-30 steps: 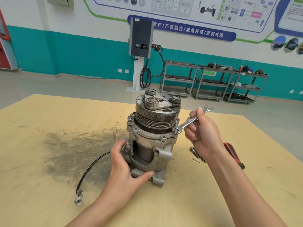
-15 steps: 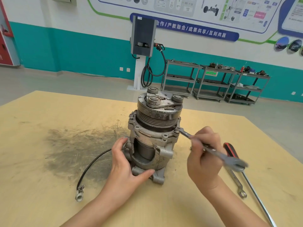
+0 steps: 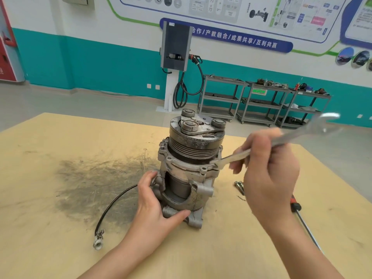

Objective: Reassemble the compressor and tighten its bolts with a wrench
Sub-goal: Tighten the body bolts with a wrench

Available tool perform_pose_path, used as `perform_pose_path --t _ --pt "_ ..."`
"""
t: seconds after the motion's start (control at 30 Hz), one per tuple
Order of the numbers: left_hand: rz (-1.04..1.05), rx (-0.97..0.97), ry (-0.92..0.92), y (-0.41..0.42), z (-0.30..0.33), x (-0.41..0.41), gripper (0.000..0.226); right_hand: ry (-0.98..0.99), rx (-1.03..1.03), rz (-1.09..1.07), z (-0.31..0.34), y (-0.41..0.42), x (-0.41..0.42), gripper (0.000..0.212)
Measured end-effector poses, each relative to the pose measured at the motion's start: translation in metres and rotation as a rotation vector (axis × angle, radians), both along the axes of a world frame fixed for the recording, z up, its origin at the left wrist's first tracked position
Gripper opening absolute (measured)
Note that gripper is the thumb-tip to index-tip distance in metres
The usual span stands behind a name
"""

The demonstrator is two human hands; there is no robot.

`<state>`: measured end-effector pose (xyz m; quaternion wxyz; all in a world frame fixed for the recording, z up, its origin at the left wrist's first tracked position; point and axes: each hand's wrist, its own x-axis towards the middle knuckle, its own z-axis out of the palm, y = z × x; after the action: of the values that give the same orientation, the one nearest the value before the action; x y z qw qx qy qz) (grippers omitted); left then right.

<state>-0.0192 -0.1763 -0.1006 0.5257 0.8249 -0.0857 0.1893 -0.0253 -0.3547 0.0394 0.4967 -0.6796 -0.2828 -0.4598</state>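
Head cam: the compressor [image 3: 192, 170] stands upright mid-table on the scuffed yellow wooden table [image 3: 60, 228], cast grey aluminium body with a dark ribbed pulley on top. Left hand [image 3: 155, 208] is wrapped round its base at about 7 o'clock, thumb across the front foot. Right hand [image 3: 269, 178], at 3 o'clock, is closed on a shiny steel wrench [image 3: 281, 139], motion-blurred, its lower end at the flange. Loose bolts [image 3: 239, 186] lie just right of the base.
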Motion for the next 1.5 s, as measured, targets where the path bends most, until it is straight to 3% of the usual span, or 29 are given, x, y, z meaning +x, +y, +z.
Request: perform_pose_path --t 0.17,0.47,0.73,1.0,1.2,1.37,1.5 --pt "-0.009 0.009 -0.007 0.001 -0.003 0.000 0.109 0.634 0.545 0.195 0.004 -0.024 0.035 0.036" --pt "-0.026 0.000 0.017 0.001 0.000 -0.001 0.107 1.017 0.597 0.329 -0.009 -0.025 0.065 0.029" --pt "-0.020 -0.039 0.046 0.000 0.001 -0.001 0.102 1.123 0.491 0.328 0.003 -0.020 0.075 0.030" --pt "-0.019 -0.033 0.051 0.000 0.003 -0.003 0.105 1.272 0.721 0.463 -0.012 -0.025 0.075 0.029" --pt "-0.005 -0.016 0.062 0.000 0.004 -0.004 0.110 1.363 0.485 0.451 -0.008 -0.031 0.079 0.031" --pt "-0.005 -0.037 0.062 0.000 0.003 -0.004 0.110 1.240 0.428 0.469 -0.004 -0.030 0.080 0.031" --pt "-0.005 -0.029 0.058 0.000 0.004 -0.005 0.110 1.197 0.593 0.481 -0.011 -0.025 0.072 0.031"
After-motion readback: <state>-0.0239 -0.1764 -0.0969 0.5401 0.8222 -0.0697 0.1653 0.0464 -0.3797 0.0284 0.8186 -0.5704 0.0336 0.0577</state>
